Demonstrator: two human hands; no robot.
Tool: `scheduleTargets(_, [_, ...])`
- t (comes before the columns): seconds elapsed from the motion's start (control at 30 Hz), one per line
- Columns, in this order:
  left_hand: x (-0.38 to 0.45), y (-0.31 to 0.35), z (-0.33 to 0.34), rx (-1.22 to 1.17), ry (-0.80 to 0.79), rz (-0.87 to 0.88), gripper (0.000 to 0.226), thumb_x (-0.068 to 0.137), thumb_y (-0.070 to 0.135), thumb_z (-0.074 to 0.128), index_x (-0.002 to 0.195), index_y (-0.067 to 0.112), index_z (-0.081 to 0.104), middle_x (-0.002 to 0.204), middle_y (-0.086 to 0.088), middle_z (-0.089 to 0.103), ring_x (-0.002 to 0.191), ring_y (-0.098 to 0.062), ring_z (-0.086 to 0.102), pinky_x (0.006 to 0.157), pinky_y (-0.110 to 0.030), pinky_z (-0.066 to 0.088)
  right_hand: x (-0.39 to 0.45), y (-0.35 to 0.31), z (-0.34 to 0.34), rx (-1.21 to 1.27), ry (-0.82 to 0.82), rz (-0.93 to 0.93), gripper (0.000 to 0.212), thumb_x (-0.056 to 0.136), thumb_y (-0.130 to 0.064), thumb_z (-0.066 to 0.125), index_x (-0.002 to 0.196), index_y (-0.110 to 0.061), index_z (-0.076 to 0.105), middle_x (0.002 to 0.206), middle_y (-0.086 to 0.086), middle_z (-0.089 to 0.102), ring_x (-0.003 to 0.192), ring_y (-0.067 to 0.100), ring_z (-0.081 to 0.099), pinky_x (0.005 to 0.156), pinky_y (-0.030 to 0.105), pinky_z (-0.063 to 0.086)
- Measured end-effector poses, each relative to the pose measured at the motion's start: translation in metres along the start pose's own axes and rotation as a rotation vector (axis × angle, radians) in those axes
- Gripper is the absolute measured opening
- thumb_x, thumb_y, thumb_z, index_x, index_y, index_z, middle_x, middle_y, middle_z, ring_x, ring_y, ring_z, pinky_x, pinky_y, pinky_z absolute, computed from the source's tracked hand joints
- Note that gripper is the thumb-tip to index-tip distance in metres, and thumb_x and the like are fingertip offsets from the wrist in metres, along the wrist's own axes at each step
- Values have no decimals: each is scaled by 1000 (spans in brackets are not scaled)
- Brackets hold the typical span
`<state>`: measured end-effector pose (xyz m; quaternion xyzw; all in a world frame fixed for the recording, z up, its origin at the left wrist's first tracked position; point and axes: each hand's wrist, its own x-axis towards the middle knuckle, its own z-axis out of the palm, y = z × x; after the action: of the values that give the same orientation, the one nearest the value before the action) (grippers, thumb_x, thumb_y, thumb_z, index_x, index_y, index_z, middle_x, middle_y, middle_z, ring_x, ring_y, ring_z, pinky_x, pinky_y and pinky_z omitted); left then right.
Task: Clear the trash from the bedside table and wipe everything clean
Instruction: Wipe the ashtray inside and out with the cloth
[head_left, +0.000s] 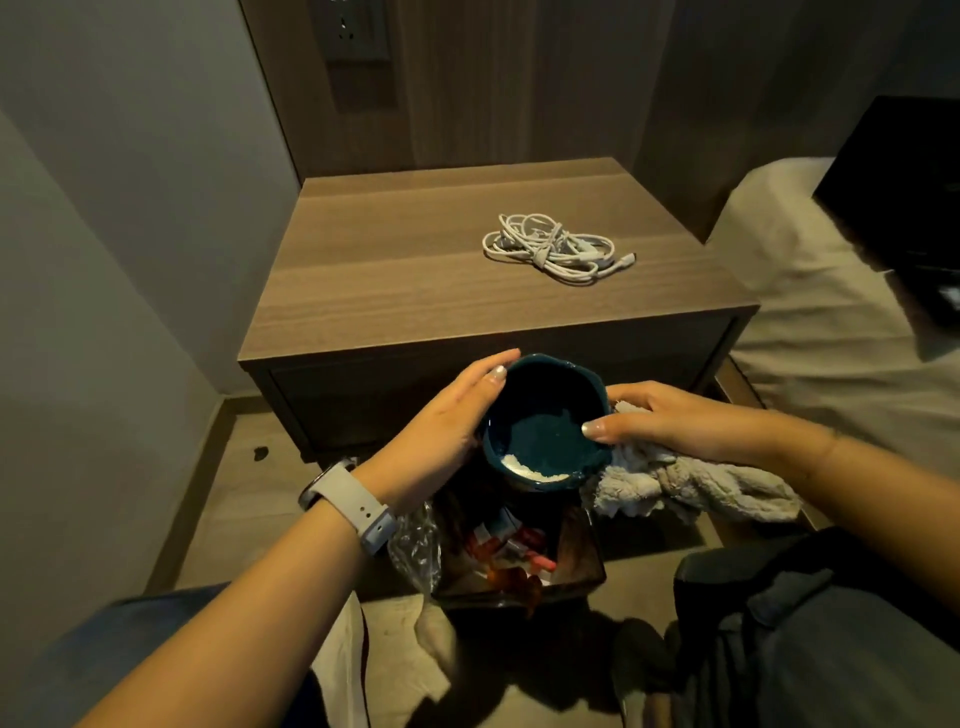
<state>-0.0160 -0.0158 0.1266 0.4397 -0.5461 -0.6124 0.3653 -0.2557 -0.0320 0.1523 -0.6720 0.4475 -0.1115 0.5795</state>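
I hold a dark teal bowl tilted toward me, below the front edge of the wooden bedside table. White crumbs lie along its lower inner rim. My left hand cups the bowl's left side. My right hand grips the right rim, thumb inside, with a grey cleaning cloth under the palm. Directly beneath the bowl stands a dark trash bin with a clear liner and colourful wrappers inside.
A tangled white charging cable lies on the table top toward the back right. A white-sheeted bed is at the right. A wall closes the left side. A white cloth lies on the floor near my knees.
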Motion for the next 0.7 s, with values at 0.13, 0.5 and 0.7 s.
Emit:
scheduleTargets(0.13, [-1,-39,-9,48,152,-212,29,101,43,36,116,30,57,123,10,58,111,-6,55,100,-33,41,0,28,11,-248,200,91,54,67,-62,73,111,-34,58,111,-15,65,110,4,58,98,36,48])
scheduleTargets(0.5, [-5,-71,-31,228,370,-321,18,99,20,45,99,27,62,98,4,61,88,-8,57,66,-23,44,40,54,46,-1516,366,-448,67,63,-54,77,112,-17,51,91,0,65,75,16,60,49,24,35])
scheduleTargets(0.7, [-13,-62,-39,279,356,-270,20,98,20,46,108,27,62,107,4,63,99,-10,58,80,-25,44,48,55,53,-1504,384,-432,67,60,-49,81,109,-16,50,90,2,65,73,17,60,47,26,39])
